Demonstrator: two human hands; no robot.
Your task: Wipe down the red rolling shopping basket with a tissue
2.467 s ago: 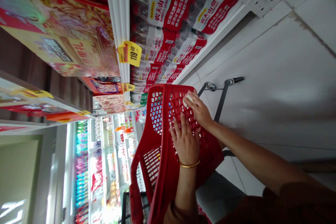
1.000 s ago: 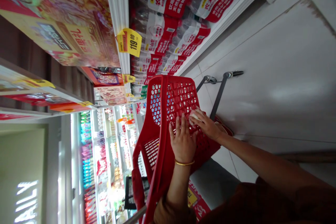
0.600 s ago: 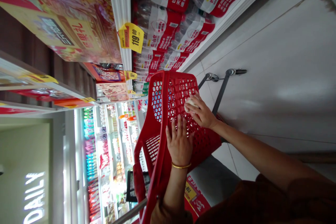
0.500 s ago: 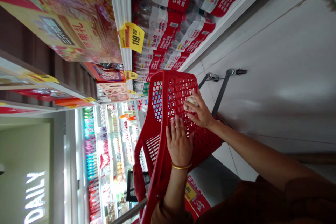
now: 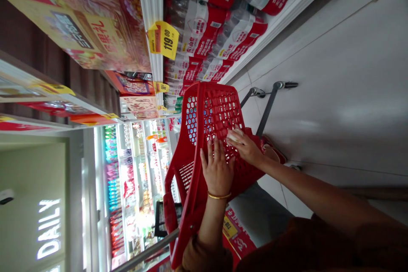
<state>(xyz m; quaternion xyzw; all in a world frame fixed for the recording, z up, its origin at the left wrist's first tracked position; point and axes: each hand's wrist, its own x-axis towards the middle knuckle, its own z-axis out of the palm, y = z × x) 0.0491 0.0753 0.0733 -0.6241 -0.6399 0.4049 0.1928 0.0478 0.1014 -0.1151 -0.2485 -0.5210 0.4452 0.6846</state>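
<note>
A red plastic shopping cart (image 5: 223,112) with a perforated panel stands before me; the picture is turned on its side. My left hand (image 5: 217,172), with a gold bangle at the wrist, lies flat on the red panel with its fingers stretched. Beside it, my right hand (image 5: 250,148) presses a whitish, crumpled cloth (image 5: 236,137) against the same panel. Part of the cloth is hidden under the fingers. The cart's handle (image 5: 170,212) is at the lower left of the hands.
Shelves with red-labelled water bottles (image 5: 204,25) run alongside the cart. Boxed goods (image 5: 95,17) and a yellow price tag (image 5: 164,39) are above them. Grey cart legs (image 5: 267,108) reach the tiled floor (image 5: 344,93). A red shoe (image 5: 276,151) shows near the cart.
My right hand has slid with the cloth across the panel, down in the picture, and its fingers have drawn closer together. My left hand has stayed on the panel.
</note>
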